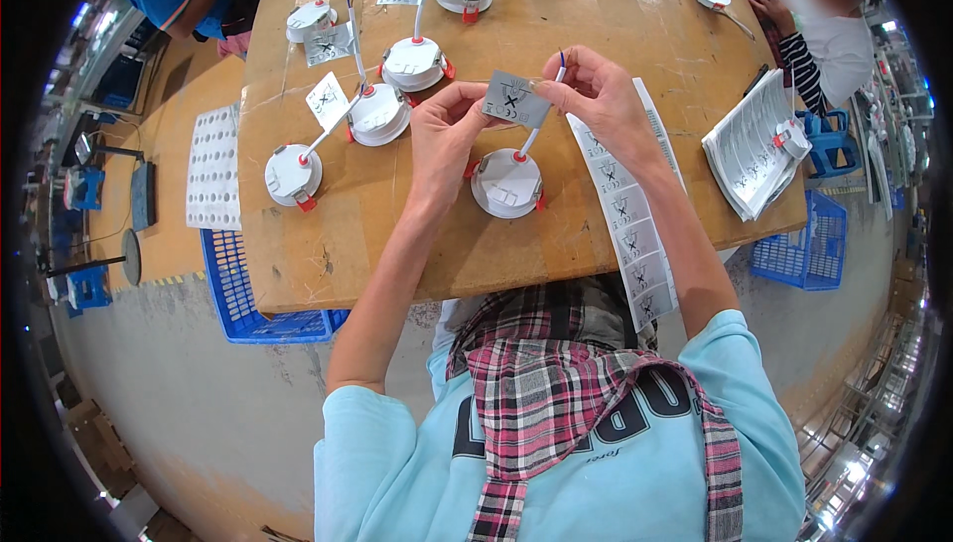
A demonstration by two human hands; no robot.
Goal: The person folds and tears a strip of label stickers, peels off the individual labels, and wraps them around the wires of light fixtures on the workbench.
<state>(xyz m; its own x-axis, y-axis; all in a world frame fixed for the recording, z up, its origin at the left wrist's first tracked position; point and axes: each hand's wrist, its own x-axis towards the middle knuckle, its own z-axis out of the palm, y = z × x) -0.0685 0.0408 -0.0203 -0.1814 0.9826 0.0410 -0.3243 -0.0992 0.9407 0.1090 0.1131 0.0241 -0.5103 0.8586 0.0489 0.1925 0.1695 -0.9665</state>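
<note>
Brown wooden tabletop (571, 244): several round white lamps (381, 117) already carry silvery cable labels (329, 44); fingers of left hand (442, 133) and right hand (604, 103) clamp another square silver label (516, 102), seemingly mid-fixing, long printed label strip (637, 244) left.

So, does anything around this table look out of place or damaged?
The long, silver-grey strip of printed labels stands out slightly: its near end sticks out past the front edge of the scuffed brown tabletop, instead of lying fully on it.
</note>
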